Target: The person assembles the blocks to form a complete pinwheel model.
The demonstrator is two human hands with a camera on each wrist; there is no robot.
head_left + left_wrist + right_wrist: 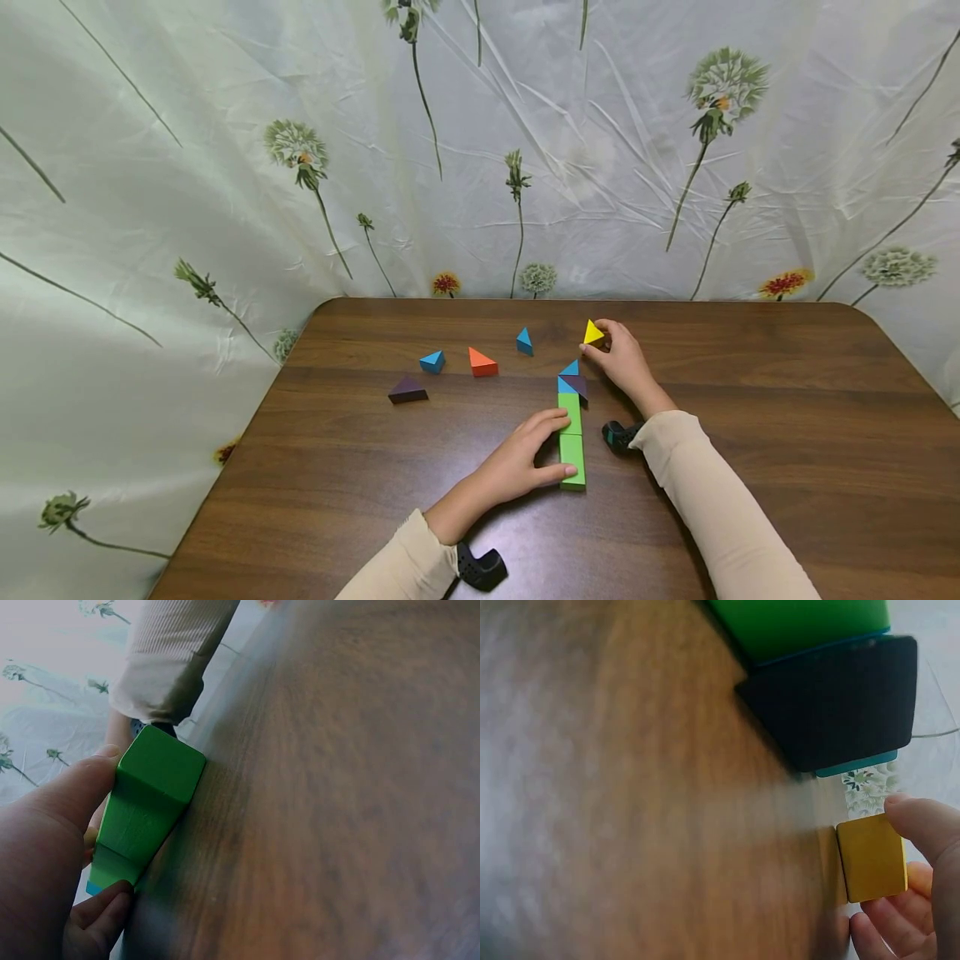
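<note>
My left hand [517, 454] rests on two green rectangular blocks [572, 450] laid end to end, its thumb on the near block and its fingertips on the far one. The left wrist view shows the green block's end [161, 761] beside the thumb. Beyond the green blocks, two blue triangular blocks [570, 367] and a dark purple one [576, 383] continue the row. Just past that row, my right hand [624, 358] pinches a yellow triangular block [592, 332] between thumb and fingers. In the right wrist view the yellow block [873, 859] appears low over the table.
Left of the row lie separate triangular blocks: a blue one [524, 341], an orange-red one [482, 362], another blue one [432, 361] and a dark purple one [408, 390]. A floral curtain [465, 167] hangs behind the brown wooden table [787, 400].
</note>
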